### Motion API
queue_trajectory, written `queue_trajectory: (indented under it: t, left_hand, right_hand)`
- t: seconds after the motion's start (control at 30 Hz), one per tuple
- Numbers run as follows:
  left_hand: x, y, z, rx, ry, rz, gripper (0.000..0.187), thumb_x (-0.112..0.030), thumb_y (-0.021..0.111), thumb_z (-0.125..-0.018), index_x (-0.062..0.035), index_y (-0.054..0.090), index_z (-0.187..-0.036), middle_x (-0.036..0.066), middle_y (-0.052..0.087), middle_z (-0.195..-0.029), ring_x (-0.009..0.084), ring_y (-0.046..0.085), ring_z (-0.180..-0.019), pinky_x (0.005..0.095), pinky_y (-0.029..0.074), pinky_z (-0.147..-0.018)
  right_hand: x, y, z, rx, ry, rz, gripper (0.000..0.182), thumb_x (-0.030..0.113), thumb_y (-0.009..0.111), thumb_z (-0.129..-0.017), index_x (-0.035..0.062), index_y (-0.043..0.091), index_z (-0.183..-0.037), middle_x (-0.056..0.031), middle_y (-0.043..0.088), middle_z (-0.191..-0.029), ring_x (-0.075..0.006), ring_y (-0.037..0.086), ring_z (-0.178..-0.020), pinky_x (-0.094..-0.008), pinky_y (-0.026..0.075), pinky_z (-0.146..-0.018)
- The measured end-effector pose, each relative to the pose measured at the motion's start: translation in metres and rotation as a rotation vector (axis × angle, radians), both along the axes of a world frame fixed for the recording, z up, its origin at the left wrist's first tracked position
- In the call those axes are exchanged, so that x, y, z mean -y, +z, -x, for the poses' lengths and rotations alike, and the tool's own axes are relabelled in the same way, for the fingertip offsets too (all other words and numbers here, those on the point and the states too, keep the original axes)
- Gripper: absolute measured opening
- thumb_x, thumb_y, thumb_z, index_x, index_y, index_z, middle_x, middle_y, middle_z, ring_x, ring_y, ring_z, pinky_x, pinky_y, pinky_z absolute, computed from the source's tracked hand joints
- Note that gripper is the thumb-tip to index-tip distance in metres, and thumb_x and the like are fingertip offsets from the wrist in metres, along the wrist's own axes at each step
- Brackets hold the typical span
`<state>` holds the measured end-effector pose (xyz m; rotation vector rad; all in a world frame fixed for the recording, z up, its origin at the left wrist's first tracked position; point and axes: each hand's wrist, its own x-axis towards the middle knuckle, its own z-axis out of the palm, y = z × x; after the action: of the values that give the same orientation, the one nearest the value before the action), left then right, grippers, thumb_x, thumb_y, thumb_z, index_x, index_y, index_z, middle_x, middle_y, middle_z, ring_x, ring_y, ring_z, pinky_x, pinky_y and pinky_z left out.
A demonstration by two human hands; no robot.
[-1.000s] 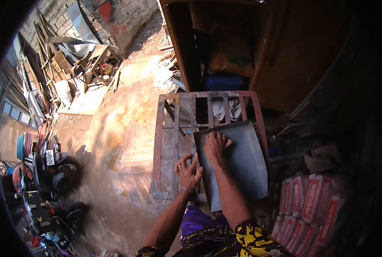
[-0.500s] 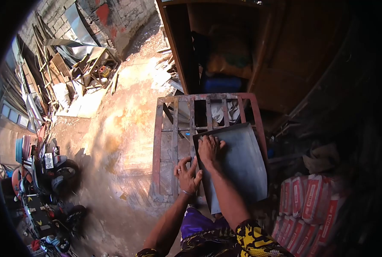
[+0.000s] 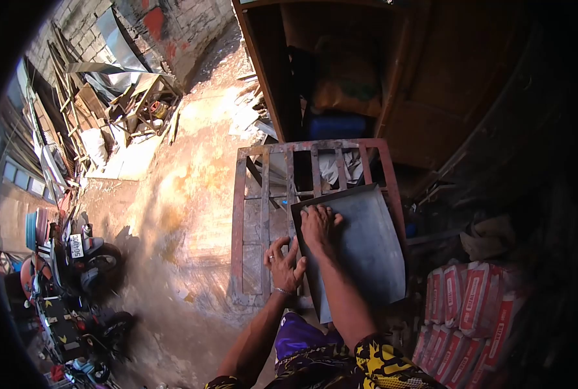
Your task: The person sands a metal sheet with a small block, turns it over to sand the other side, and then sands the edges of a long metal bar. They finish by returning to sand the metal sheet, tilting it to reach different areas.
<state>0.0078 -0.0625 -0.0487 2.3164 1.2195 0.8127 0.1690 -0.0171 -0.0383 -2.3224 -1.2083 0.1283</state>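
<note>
**Both palms on the grey sheet**

My right hand (image 3: 319, 225) lies flat on the grey metal sheet (image 3: 360, 249), fingers spread and pressing down near its far left corner. My left hand (image 3: 284, 262) sits nearer to me and further left, fingers apart too, with the fingertips at the sheet's left edge and the palm over the rusty red frame (image 3: 250, 220) underneath. Neither hand is clamped around anything; both rest open on top.

The sheet lies across the right half of the frame, covering its near right bars. Its long axis runs from me outward, near to far, tilting slightly left at the far end. The far edge has a small upturned lip. Most of the sheet stretches to the right of and nearer than my right hand, so that hand is well onto the surface, while the left only touches the border.

To the right, stacked red-and-white sacks (image 3: 467, 318) stand near the sheet's near right corner. Far left across the dirt ground, a motorcycle (image 3: 81, 259) is parked well apart.
</note>
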Motion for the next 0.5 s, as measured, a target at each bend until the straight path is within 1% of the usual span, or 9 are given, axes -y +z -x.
queue_trajectory:
  t: [0.03,0.1,0.2,0.3,0.4,0.47,0.5]
  left_hand:
    - [0.0,-0.001,0.001,-0.001,0.0,0.003,0.066,-0.062,0.05,-0.099,-0.0166,0.066,-0.144,0.013,0.053,-0.142,0.0329,0.044,-0.141,0.0516,0.019,-0.118]
    - [0.0,-0.001,0.002,-0.005,0.003,-0.001,0.067,-0.063,0.05,-0.099,-0.0166,0.066,-0.145,0.013,0.053,-0.142,0.0326,0.044,-0.141,0.0517,0.019,-0.118]
    - [0.002,-0.001,0.002,-0.008,0.013,-0.009,0.067,-0.063,0.049,-0.099,-0.0162,0.066,-0.144,0.013,0.054,-0.142,0.0324,0.044,-0.14,0.0516,0.019,-0.118]
    - [0.002,0.0,0.0,-0.006,0.011,0.002,0.068,-0.063,0.049,-0.099,-0.0151,0.067,-0.144,0.013,0.054,-0.141,0.0324,0.045,-0.139,0.0516,0.019,-0.117]
    - [-0.001,0.002,-0.001,0.005,0.008,-0.002,0.068,-0.063,0.05,-0.099,-0.0142,0.067,-0.143,0.013,0.054,-0.141,0.0323,0.045,-0.139,0.0513,0.019,-0.117]
    - [0.001,-0.001,-0.001,0.007,0.01,-0.002,0.067,-0.062,0.05,-0.099,-0.0139,0.068,-0.143,0.013,0.054,-0.141,0.0321,0.045,-0.139,0.0507,0.019,-0.117]
    - [0.002,-0.001,-0.001,0.001,0.013,-0.015,0.067,-0.063,0.048,-0.1,-0.0137,0.068,-0.142,0.014,0.055,-0.14,0.0315,0.045,-0.138,0.0498,0.019,-0.117]
  right_hand:
    - [-0.006,-0.003,0.005,0.018,0.063,-0.042,0.019,0.031,0.068,-0.098,0.0121,0.072,-0.101,-0.0097,0.072,-0.112,-0.0305,0.061,-0.118,-0.0549,0.033,-0.102]
    - [-0.006,-0.003,0.001,0.002,-0.006,-0.017,0.017,0.029,0.069,-0.097,0.0128,0.071,-0.098,-0.0079,0.071,-0.107,-0.0286,0.062,-0.116,-0.0543,0.033,-0.101]
    - [-0.007,-0.002,0.009,0.074,-0.072,-0.049,0.016,0.029,0.07,-0.096,0.0133,0.07,-0.096,-0.0073,0.07,-0.104,-0.0289,0.062,-0.114,-0.054,0.033,-0.1]
    - [-0.01,-0.004,0.004,0.048,0.059,-0.04,0.015,0.028,0.071,-0.095,0.0132,0.07,-0.097,-0.0084,0.071,-0.107,-0.0297,0.061,-0.115,-0.0543,0.033,-0.101]
    - [-0.006,-0.005,-0.007,0.01,-0.037,-0.03,0.014,0.027,0.071,-0.095,0.0132,0.07,-0.098,-0.0087,0.071,-0.108,-0.0283,0.061,-0.116,-0.054,0.033,-0.101]
    - [-0.014,-0.014,0.006,0.073,0.032,-0.06,0.015,0.027,0.071,-0.095,0.0127,0.07,-0.097,-0.0094,0.071,-0.107,-0.0292,0.061,-0.116,-0.0541,0.033,-0.101]
    - [-0.015,-0.014,0.009,0.101,0.062,-0.075,0.015,0.027,0.071,-0.095,0.0125,0.071,-0.096,-0.0098,0.071,-0.106,-0.0296,0.061,-0.116,-0.0542,0.033,-0.101]
